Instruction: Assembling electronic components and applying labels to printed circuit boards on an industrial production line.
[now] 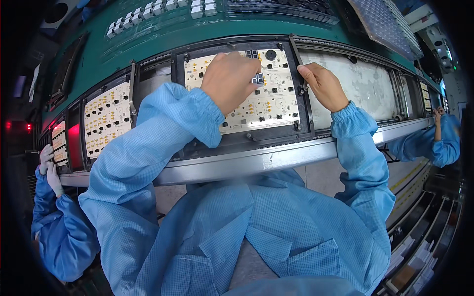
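Note:
A cream circuit board point(237, 123) dotted with small black and yellow parts lies in a black carrier frame point(217, 142). Over its middle, my left hand point(229, 81) is closed, fingertips pinched at a small seven-segment display point(257, 78). How far the display stands off the board cannot be made out. A second seven-segment display point(252, 54) and a round black buzzer-like part point(270, 55) sit near the board's far edge. My right hand point(323, 86) grips the carrier's right side bar, thumb along it; some of its fingers are hidden.
A metal rail point(247, 164) runs along the conveyor's near side. To the left, more boards point(107, 116) ride in carriers; a person's gloved hands point(51, 167) work there. Another person's hand point(437, 118) shows far right. White parts point(148, 12) and a bubble-wrap sheet point(387, 24) lie beyond.

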`<state>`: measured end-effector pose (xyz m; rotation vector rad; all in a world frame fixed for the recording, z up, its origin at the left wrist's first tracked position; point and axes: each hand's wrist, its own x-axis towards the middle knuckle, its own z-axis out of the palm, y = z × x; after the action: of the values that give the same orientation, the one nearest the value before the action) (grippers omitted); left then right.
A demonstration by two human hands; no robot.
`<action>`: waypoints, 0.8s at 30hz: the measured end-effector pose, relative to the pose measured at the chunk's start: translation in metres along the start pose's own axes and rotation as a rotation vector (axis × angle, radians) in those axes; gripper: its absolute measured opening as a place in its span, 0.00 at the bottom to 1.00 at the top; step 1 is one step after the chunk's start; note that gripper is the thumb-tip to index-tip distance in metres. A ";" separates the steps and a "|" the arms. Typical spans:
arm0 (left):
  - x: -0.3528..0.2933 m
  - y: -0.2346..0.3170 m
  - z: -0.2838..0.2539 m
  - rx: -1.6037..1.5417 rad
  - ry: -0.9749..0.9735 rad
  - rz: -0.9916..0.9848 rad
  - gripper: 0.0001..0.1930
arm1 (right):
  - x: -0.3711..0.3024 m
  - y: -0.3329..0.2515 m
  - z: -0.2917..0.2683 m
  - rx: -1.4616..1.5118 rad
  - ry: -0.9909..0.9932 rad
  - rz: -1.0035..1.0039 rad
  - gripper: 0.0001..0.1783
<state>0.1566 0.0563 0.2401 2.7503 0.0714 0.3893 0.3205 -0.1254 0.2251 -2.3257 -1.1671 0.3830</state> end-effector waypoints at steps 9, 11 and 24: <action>0.039 -0.021 0.003 -0.029 -0.340 -0.122 0.12 | 0.006 -0.002 0.016 -0.092 0.082 -0.051 0.23; 0.045 -0.027 -0.002 -0.067 -0.418 -0.129 0.12 | 0.004 -0.003 0.020 -0.085 0.088 -0.055 0.23; 0.014 -0.231 0.008 0.126 0.389 -0.075 0.15 | 0.218 -0.038 0.099 -0.561 0.347 -0.204 0.14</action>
<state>0.1724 0.2708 0.1534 2.7425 0.3060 0.9209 0.3790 0.0997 0.1585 -2.5446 -1.4427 -0.4642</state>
